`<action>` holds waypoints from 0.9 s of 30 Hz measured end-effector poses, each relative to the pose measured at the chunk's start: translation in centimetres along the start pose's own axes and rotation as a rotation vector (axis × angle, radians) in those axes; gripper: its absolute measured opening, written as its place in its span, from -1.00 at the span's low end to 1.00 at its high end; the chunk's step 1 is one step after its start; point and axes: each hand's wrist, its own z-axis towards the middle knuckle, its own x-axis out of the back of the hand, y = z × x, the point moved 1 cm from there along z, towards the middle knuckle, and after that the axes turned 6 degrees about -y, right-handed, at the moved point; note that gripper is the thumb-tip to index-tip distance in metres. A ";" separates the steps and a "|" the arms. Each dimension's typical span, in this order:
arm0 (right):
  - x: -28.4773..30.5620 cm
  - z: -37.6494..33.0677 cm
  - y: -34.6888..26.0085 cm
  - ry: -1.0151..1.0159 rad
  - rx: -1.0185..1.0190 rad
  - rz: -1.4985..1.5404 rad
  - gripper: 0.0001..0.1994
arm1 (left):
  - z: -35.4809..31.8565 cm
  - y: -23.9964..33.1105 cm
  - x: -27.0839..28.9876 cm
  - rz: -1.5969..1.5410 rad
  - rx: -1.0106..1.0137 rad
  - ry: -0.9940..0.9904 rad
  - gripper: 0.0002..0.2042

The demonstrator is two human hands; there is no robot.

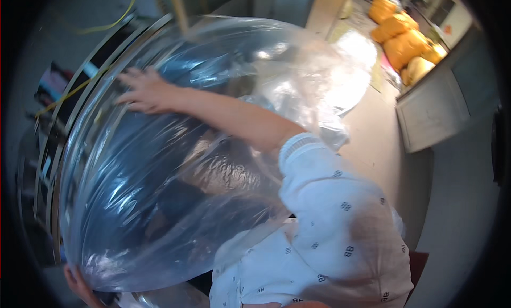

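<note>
A very large clear plastic bag (pixel 175 164), puffed out and shiny, fills the left and middle of the head view. My right arm reaches across it from the right. My right hand (pixel 146 90) lies against the plastic near its far left side, fingers spread. At the lower left, my left hand (pixel 80 286) is partly in view at the bag's near corner. Its fingers appear closed on the plastic there, though part of that hand is cut off by the frame. Dark shapes show blurrily through the film.
Along the left runs a frame with pale rails (pixel 85 68), with a yellow cord (pixel 69 95) beside it. Crumpled bright plastic (pixel 340 74) spreads toward the back right. Several stuffed orange sacks (pixel 404 42) are piled beyond, near a grey cabinet-like panel (pixel 434 111).
</note>
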 end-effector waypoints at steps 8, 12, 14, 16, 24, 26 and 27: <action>-2.6 -8.3 5.8 -0.053 -0.481 -0.299 -0.52 | -3.9 5.7 3.5 1.044 -0.112 0.572 -0.73; -2.2 -8.6 10.4 -0.126 -0.287 -0.240 -0.62 | -3.4 4.4 -8.2 0.442 0.141 0.159 -0.60; 0.2 -9.8 13.2 -0.230 -0.396 -0.271 -0.58 | -2.3 0.3 -10.5 0.585 0.364 0.201 -0.37; 2.0 -11.1 16.5 -0.325 -0.337 -0.304 -0.53 | -2.2 -4.9 -11.9 0.498 0.398 0.307 -0.33; 3.1 -11.8 27.8 -0.465 -0.484 -0.271 -0.48 | -2.8 -3.5 -8.8 0.600 0.561 0.317 -0.51; 2.0 -9.7 27.2 -0.483 -0.494 -0.264 -0.46 | -2.7 -4.9 -7.6 0.788 0.626 0.119 -0.53; 1.1 -6.2 21.9 -0.544 -0.615 -0.448 -0.43 | -3.7 -4.4 -6.7 0.805 0.672 0.128 -0.53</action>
